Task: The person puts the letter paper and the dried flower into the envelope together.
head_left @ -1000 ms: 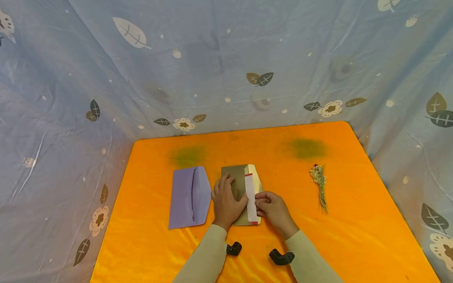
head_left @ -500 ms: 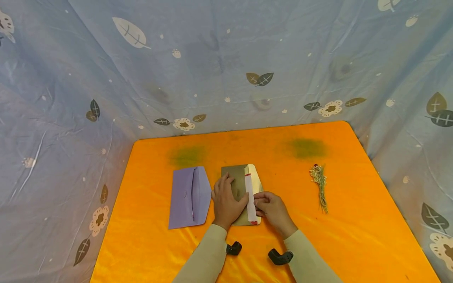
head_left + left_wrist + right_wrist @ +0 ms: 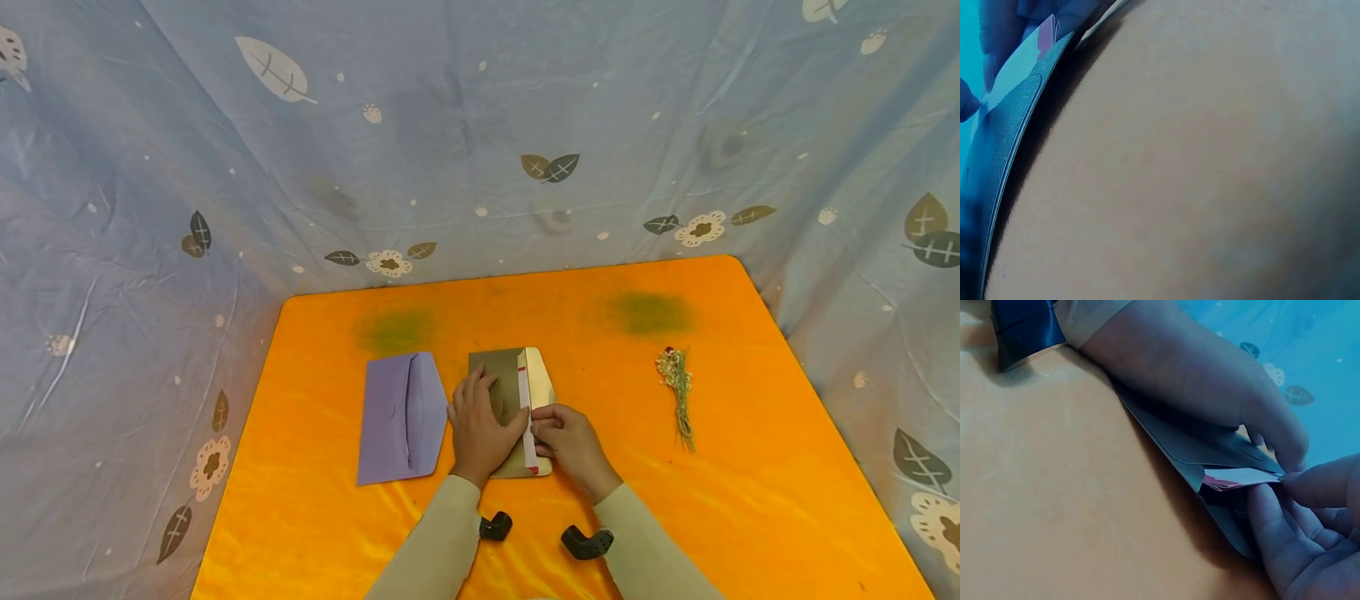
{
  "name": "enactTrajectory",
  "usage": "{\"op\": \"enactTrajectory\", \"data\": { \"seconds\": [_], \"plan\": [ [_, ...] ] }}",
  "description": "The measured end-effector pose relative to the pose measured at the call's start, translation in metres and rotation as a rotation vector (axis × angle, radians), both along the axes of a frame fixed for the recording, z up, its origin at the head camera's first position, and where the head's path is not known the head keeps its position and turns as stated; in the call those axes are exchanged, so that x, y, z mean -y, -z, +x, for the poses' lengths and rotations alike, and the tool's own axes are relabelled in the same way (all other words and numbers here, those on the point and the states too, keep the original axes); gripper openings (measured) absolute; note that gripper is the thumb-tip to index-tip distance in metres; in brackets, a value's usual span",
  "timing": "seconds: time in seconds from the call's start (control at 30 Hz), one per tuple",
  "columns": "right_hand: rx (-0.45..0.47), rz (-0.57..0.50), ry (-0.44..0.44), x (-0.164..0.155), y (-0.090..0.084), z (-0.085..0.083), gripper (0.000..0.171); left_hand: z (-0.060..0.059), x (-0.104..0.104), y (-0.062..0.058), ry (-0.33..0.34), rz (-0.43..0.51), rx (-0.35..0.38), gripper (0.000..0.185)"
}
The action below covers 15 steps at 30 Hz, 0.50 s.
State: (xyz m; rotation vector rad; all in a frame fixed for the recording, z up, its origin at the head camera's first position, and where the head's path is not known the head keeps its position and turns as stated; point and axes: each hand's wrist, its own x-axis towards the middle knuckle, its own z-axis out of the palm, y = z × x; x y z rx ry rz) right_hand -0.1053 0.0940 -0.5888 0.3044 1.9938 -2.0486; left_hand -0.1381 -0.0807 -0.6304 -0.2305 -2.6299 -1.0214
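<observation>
Left hand (image 3: 480,425) flat on gold envelope (image 3: 504,392); right hand (image 3: 572,446) pinching white strip (image 3: 529,433), lengthwise along flap edge, just right.

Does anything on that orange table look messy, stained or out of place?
Two dull greenish smudges mark the orange tablecloth near its far edge, like stains. Otherwise the purple envelope, gold envelope and dried flower sprig lie tidily.

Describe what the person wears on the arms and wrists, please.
Both arms are in long, pale beige sleeves. The left hand and right hand are bare, with no rings visible. A small black camera unit sits under the left wrist, and a similar one under the right.
</observation>
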Motion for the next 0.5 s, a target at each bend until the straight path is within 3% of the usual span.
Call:
{"op": "enactTrajectory", "data": {
  "seconds": [0.23, 0.5],
  "plan": [
    [-0.004, -0.006, 0.007, 0.0020, 0.0019, 0.0005, 0.021, -0.0005, 0.0003, -0.0011, 0.005, 0.004, 0.016, 0.076],
    [0.004, -0.074, 0.053, 0.0068, 0.0042, -0.0002, 0.029, 0.0001, 0.0000, -0.0013, 0.005, -0.009, -0.020, 0.076]
  ]
}}
